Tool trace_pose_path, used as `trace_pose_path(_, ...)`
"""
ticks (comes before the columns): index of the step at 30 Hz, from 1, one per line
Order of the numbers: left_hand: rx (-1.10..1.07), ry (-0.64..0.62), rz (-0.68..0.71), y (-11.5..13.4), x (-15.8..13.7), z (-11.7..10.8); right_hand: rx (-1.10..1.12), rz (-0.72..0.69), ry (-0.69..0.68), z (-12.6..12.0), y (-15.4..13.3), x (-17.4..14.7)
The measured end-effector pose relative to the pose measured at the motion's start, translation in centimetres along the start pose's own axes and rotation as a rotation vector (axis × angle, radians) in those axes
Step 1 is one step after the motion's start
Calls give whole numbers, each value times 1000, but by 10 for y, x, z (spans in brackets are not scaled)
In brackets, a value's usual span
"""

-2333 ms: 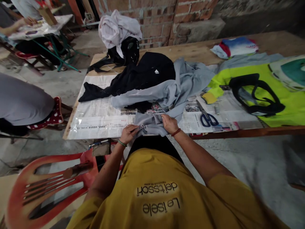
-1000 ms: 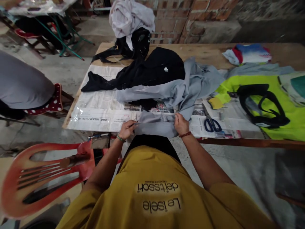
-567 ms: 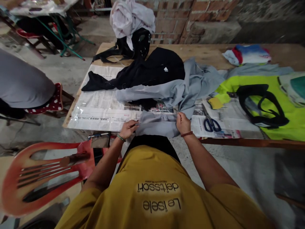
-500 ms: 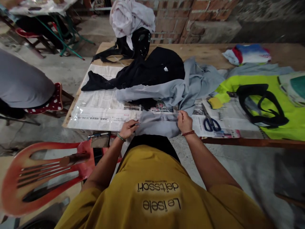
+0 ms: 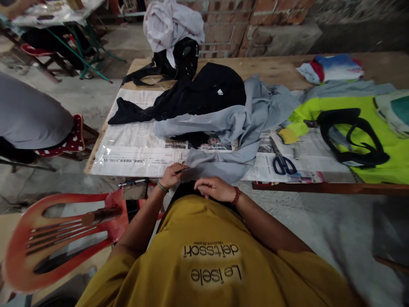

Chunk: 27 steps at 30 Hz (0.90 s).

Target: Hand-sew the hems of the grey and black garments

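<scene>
A grey garment lies at the table's front edge, its near part hanging toward my body. My left hand is closed in a pinch at the garment's left corner. A small dark, thin thing pokes out from those fingertips; its kind is too small to tell. My right hand is off the fabric's right side, just in front of my waist below the garment's near edge. Its fingers are loosely bent and partly apart, with nothing visible in them. Blue-handled scissors rest on the newspaper to the right.
Newspaper under clear plastic covers the table. A black garment, a black bag and a neon-yellow garment with a black strap-like piece lie there. A red plastic chair stands left; a seated person is beyond.
My right hand has let go of the garment's right side and moved left and toward my body. The fabric there has gone slack. My left hand has stayed at the left corner.
</scene>
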State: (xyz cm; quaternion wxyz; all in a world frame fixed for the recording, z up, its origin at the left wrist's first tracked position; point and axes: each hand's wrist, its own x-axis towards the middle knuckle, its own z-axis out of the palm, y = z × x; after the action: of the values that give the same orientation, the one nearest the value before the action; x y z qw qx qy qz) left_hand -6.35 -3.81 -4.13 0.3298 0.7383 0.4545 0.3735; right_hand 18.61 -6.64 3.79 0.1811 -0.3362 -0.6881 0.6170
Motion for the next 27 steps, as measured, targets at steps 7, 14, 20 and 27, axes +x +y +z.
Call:
trace_pose_path(7,73,-36,-3,12,1,-2,-226,60,635,-30,46,-17)
trace_pose_path(14,107,80,-13,24,47,-3,-560,151,1101,-96,89,-22)
trace_pose_path(20,232,201,223,62,117,-43,-566,-67,1296,-155,26,-2)
trace_pose_path(27,285,386,457,89,113,-77,-448,-486,1360,-156,-38,-8)
